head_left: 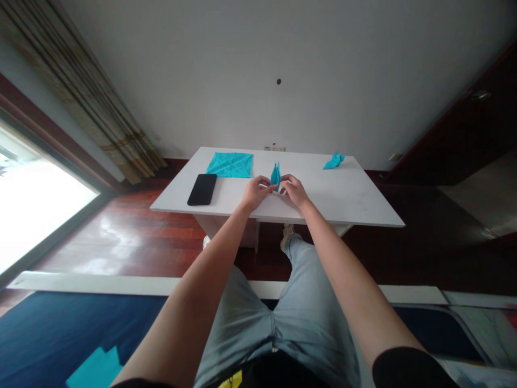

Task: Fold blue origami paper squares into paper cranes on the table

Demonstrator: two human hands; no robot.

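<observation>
A narrow folded piece of blue paper (275, 175) stands upright between my hands, over the front middle of the white table (343, 199). My left hand (257, 192) pinches it low on its left side. My right hand (294, 189) has its curled fingers against the right side of the same paper. Beyond my left hand lies a flat, creased blue sheet (230, 164). A folded blue paper figure (334, 160) rests near the back right corner of the table.
A black phone or tablet (202, 189) lies on the table's left part. Below me is a dark blue seat (81, 318) with more blue paper (97, 367) on it. A curtain (113, 129) and a bright window are at the left, a dark door (464, 124) at the right.
</observation>
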